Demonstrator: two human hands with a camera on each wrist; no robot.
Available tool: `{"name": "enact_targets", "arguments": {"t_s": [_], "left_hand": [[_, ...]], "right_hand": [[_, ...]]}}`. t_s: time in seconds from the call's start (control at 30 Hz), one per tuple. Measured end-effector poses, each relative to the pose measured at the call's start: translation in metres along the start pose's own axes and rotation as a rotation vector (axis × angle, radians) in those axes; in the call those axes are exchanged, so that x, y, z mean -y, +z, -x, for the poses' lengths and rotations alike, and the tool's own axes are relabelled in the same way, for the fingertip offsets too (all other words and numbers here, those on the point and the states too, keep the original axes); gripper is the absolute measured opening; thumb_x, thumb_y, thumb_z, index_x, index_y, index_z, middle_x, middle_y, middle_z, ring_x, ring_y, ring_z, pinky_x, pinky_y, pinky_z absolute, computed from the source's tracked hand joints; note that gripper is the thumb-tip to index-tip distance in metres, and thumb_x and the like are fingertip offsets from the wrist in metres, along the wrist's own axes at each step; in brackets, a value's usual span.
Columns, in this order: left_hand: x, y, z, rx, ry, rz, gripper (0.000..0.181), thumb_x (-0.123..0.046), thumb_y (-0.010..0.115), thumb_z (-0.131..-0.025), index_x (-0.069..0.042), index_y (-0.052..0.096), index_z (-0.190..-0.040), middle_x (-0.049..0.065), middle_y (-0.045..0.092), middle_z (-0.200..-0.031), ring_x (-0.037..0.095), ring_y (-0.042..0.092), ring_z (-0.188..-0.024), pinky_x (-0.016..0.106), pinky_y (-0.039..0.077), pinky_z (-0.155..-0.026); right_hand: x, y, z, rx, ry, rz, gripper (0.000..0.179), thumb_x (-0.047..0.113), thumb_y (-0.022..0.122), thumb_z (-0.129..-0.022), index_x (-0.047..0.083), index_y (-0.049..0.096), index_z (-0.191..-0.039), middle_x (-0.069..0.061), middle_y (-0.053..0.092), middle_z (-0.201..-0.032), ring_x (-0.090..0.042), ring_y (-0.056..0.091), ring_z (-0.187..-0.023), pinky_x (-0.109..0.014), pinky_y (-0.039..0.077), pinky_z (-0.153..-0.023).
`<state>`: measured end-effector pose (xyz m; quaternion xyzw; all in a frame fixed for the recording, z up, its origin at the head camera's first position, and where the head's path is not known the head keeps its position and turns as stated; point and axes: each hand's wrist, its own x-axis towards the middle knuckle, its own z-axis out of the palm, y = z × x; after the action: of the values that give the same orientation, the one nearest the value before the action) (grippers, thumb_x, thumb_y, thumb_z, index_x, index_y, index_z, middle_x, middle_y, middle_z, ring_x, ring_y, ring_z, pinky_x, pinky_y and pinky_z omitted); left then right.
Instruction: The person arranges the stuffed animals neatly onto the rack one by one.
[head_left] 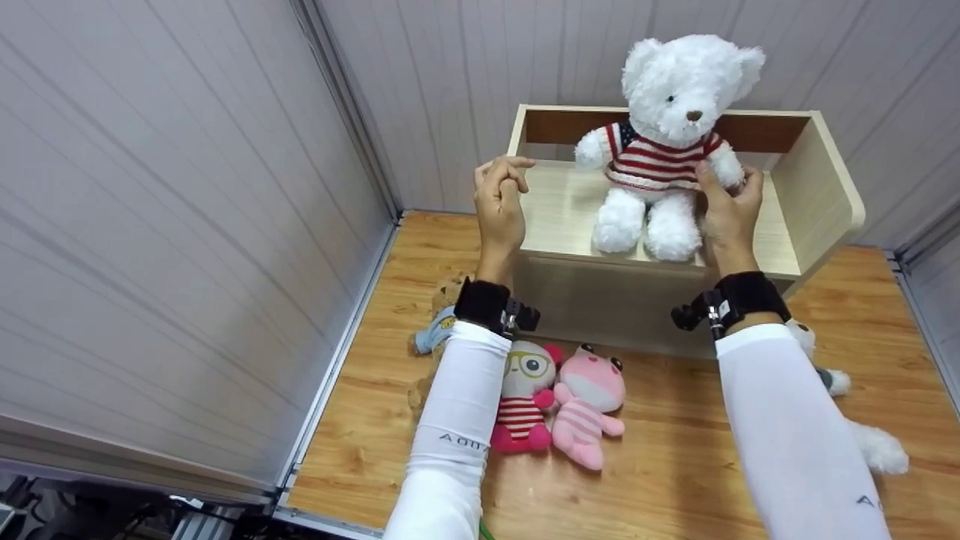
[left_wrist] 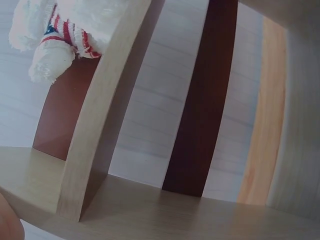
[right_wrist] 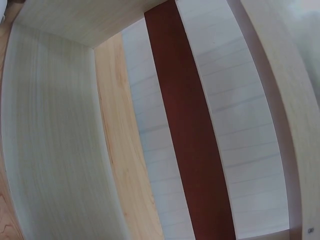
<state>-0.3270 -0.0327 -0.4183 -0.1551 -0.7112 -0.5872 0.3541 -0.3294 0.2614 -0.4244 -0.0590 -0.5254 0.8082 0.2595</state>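
A white teddy bear (head_left: 694,94) in a red-and-white striped sweater sits upright on the upper board of a pale wooden shelf (head_left: 559,202), its feet near the front edge. My right hand (head_left: 731,210) grips its side at the arm, thumb against the sweater and fingers going behind the arm. At the shelf's left side panel is my left hand (head_left: 501,206), fingers curled at the panel's upper edge. The hand covers the panel's front corner. In the left wrist view, part of the bear (left_wrist: 52,60) shows above the shelf's crossbars; a bit of skin overlaps the panel edge.
On the wooden floor (head_left: 660,472) before the shelf lie a doll with yellow glasses (head_left: 521,405) and a pink plush frog (head_left: 589,405). A brown plush in blue (head_left: 435,330) is partly behind my left arm. White plush parts (head_left: 881,450) show past my right arm.
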Motion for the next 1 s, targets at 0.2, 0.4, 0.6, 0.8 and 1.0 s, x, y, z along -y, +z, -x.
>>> {"name": "enact_targets", "arguments": {"t_s": [0.2, 0.4, 0.6, 0.8, 1.0], "left_hand": [[-0.0015, 0.0045, -0.0001, -0.010, 0.001, -0.013, 0.029, -0.003, 0.035, -0.095, -0.004, 0.050, -0.070, 0.010, 0.075, -0.108, 0.025, 0.052, -0.111, 0.033, 0.032, -0.103], [0.0002, 0.0063, 0.0008, -0.032, 0.032, 0.013, 0.030, 0.003, 0.033, -0.095, 0.002, 0.048, -0.069, 0.021, 0.074, -0.106, 0.034, 0.054, -0.110, 0.037, 0.032, -0.105], [0.0029, 0.0042, 0.0018, -0.033, 0.038, 0.004, 0.030, -0.002, 0.035, -0.095, -0.003, 0.052, -0.070, 0.012, 0.076, -0.105, 0.025, 0.054, -0.109, 0.034, 0.033, -0.103], [0.0037, 0.0009, 0.0009, -0.007, 0.070, 0.011, 0.030, -0.013, 0.039, -0.096, -0.005, 0.059, -0.075, 0.008, 0.075, -0.103, 0.022, 0.054, -0.111, 0.034, 0.033, -0.105], [0.0040, -0.0003, 0.0020, -0.019, 0.023, -0.007, 0.030, -0.017, 0.049, -0.105, -0.003, 0.070, -0.088, 0.006, 0.075, -0.104, 0.017, 0.053, -0.111, 0.030, 0.035, -0.102]], "right_hand": [[0.0001, -0.0002, 0.0014, -0.007, -0.028, -0.031, 0.031, 0.006, 0.076, -0.088, 0.010, 0.048, -0.102, -0.003, 0.063, -0.099, -0.014, 0.058, -0.095, -0.021, 0.047, -0.088], [-0.0006, -0.0010, 0.0034, -0.001, -0.019, -0.011, 0.028, 0.012, 0.075, -0.091, 0.011, 0.050, -0.102, -0.001, 0.063, -0.100, -0.013, 0.059, -0.095, -0.021, 0.047, -0.087], [-0.0006, 0.0004, 0.0039, -0.014, 0.000, -0.038, 0.026, 0.012, 0.075, -0.092, 0.010, 0.051, -0.102, -0.002, 0.063, -0.100, -0.013, 0.058, -0.095, -0.021, 0.047, -0.086], [-0.0002, 0.0012, 0.0038, -0.023, 0.000, -0.047, 0.025, 0.012, 0.074, -0.092, 0.010, 0.050, -0.100, -0.002, 0.063, -0.098, -0.013, 0.058, -0.094, -0.021, 0.047, -0.085], [-0.0012, 0.0013, 0.0052, -0.021, -0.024, -0.038, 0.024, 0.011, 0.072, -0.093, 0.010, 0.050, -0.100, -0.002, 0.064, -0.099, -0.013, 0.060, -0.096, -0.021, 0.047, -0.088]]}}
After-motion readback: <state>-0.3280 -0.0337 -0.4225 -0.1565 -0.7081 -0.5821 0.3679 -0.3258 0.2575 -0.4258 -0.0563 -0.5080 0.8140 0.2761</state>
